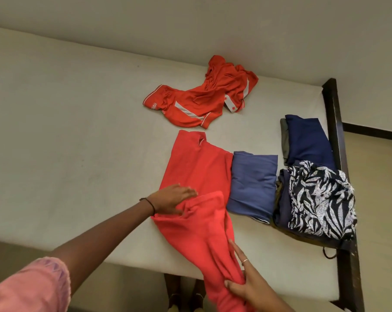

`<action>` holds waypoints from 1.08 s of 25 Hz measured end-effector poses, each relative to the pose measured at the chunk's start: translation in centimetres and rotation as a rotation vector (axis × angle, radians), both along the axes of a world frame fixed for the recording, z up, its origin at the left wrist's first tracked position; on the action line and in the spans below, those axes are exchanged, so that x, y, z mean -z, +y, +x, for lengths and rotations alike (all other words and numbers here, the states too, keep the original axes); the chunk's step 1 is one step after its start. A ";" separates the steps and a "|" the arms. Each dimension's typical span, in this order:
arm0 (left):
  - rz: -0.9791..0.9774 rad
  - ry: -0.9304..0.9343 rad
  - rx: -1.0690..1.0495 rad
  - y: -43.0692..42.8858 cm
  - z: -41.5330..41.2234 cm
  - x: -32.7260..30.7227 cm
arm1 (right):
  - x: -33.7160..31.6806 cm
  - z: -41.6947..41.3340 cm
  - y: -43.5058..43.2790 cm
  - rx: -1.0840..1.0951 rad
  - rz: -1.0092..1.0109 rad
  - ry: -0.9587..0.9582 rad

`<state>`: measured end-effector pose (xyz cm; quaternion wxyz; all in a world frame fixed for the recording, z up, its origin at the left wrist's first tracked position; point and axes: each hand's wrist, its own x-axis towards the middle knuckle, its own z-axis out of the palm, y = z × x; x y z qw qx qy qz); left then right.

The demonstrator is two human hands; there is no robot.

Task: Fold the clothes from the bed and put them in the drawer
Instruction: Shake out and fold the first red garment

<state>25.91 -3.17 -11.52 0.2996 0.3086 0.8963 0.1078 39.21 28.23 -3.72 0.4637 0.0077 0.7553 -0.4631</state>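
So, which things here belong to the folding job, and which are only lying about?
Job: red garment, pressed by left hand, gripped by right hand; crumpled orange shirt; folded blue garment; navy garment; patterned garment; mattress beneath.
Background: dark bed frame; wall.

We count two red shirts: one crumpled shirt and one flat shirt. We count one blue fold, one navy fold on one grey piece, and one patterned garment; the dark layers beneath it we cannot count. Two hands show, the left hand and the right hand. There is one bed.
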 end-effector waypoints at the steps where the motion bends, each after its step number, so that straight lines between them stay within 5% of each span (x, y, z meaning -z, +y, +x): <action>1: -0.052 -0.091 0.092 0.0 1.6 1.2 | -0.3 -0.4 0.1 0.004 -0.037 0.018; 3: -0.139 -0.182 0.217 -0.1 4.8 3.4 | -0.8 -1.4 0.1 0.011 -0.087 0.001; 8: -0.204 0.026 0.236 0.3 10.3 6.4 | -1.6 -2.7 -0.2 0.144 -0.119 -0.104; 17: 0.035 -0.160 -0.092 -0.9 15.5 3.7 | -2.8 -5.0 -0.2 0.276 -0.181 -0.298; 19: 0.117 -0.352 -0.181 -0.8 15.9 2.3 | -2.9 -6.3 -0.7 0.266 -0.180 -0.393; 27: 0.176 -0.542 -0.421 -3.0 13.1 1.6 | 1.5 -19.3 -3.9 0.424 0.022 -0.513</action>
